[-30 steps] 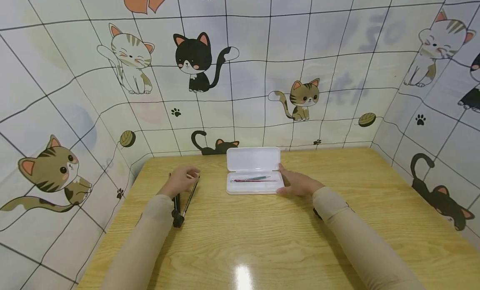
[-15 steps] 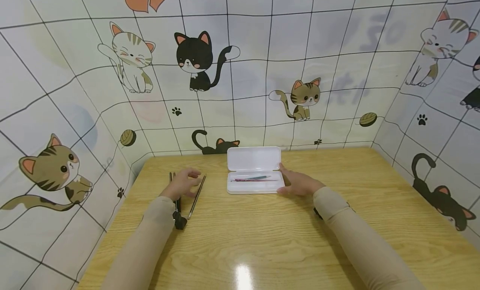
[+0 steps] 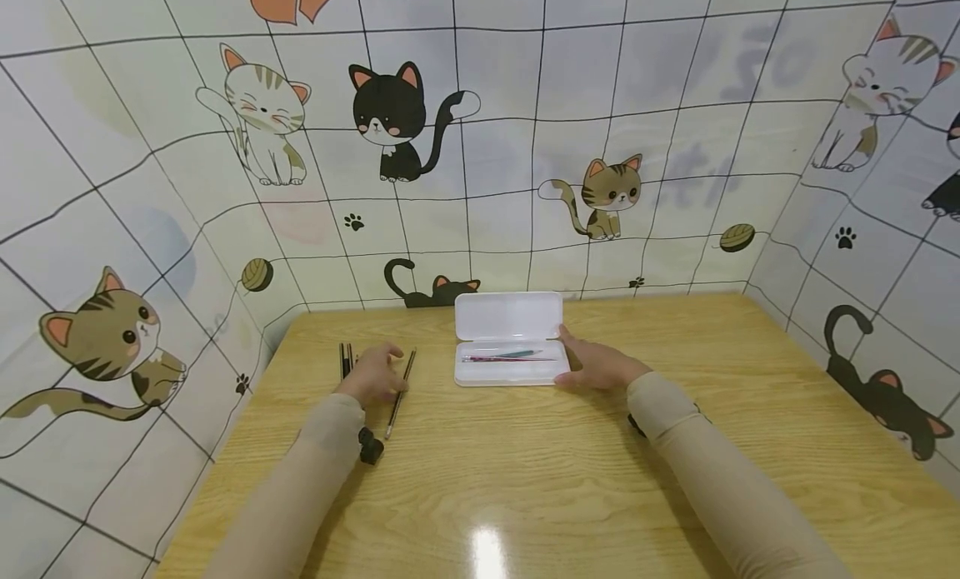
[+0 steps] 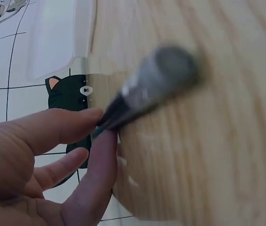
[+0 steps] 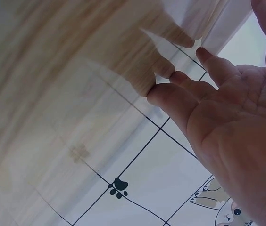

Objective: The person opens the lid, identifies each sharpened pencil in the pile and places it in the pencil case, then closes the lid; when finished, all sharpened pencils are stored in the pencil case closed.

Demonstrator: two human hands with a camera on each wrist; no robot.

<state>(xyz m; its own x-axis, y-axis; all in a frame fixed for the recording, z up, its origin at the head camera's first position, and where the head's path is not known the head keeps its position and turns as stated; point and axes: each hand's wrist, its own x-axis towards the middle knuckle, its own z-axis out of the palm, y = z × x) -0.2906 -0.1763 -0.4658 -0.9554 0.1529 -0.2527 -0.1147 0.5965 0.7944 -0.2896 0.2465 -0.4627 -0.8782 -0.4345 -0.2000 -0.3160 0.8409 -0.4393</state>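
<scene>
Head view: the left hand (image 3: 375, 373) lies at the left of the work area with a dark pencil-like stick (image 3: 397, 404), which slants across the wood on the hand's inner side. The white case (image 3: 510, 376) stands near the table's back edge, lid raised, with slim writing tools (image 3: 517, 354), one teal and one reddish, in its lower half. The right hand (image 3: 600, 366) sits at the case's right end, thumb by the front corner and forefinger by the hinge, the digits spread and only gently bent around that end. The left wrist view alone resolves the grasp: thumb and forefinger nearly meet, pinching the stick, with a metallic band and a blunt grey end pointing toward the lens. The right wrist view adds the right hand's remaining fingers, extended, their tips meeting their reflections at the wood.

The grey end is blurred, and whether a second stick shares the pinch cannot be told. Further dark sticks (image 3: 345, 361) are partly covered by the left hand. Only a corner of the case enters the left wrist view; a black device (image 3: 370, 447) at the left wrist is partly hidden by the sleeve.

The table (image 3: 510, 462) is pale, glossy wood grain with a bright glare at the near edge. White sheeting (image 3: 495, 187) encloses it, printed with grid lines, cats, paw prints and yarn balls.
</scene>
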